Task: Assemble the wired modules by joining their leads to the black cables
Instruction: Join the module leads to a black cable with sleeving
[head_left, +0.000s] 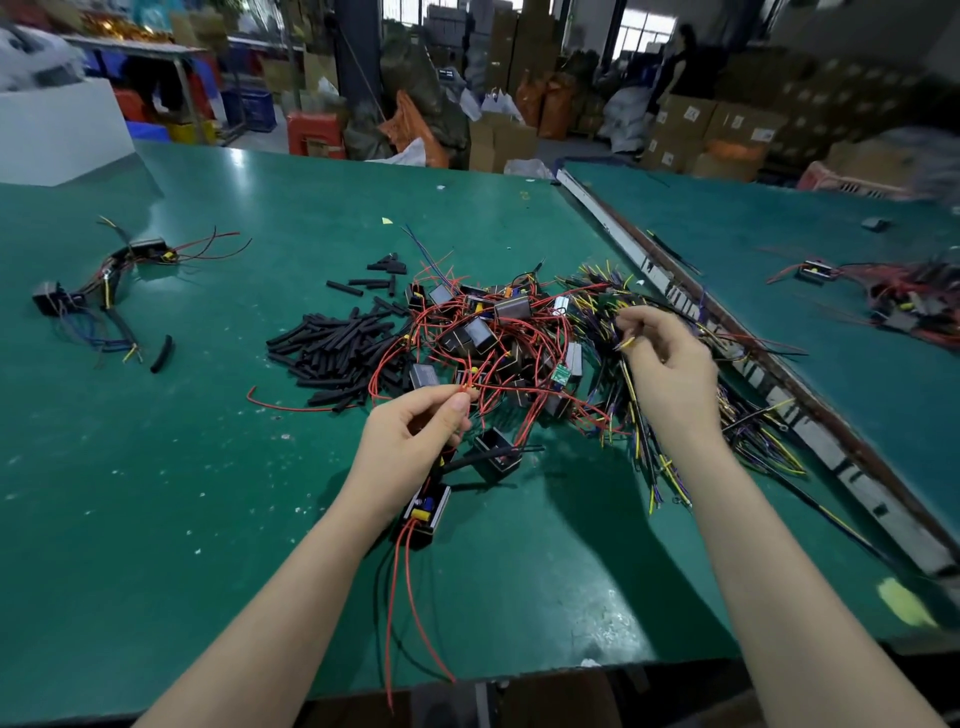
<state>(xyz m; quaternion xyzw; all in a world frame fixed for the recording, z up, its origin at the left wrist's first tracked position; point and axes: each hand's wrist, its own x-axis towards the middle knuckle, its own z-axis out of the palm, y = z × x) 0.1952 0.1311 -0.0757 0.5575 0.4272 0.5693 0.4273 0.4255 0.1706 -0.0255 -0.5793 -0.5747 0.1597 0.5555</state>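
Two hands are at work over the green table (156, 467). Your left hand (410, 441) has its grip closed on a red lead (467, 387), pinched between thumb and forefinger, and a black wired module (428, 512) with a yellow part inside hangs just below that wrist, its red leads trailing toward the table's near edge. Your right hand (670, 364) has its grip closed on the yellow-tipped end of a black cable (626, 343), lifted from the bundle of black cables (649, 447) with yellow and purple ends that lies beneath it. Between your hands sits a tangled heap of modules (488, 332) with red leads. Just left of that heap lies a pile of black sleeve pieces (332, 353). Well apart at the far left are finished assemblies (104, 280). A metal rail (727, 353) borders the table on the right.
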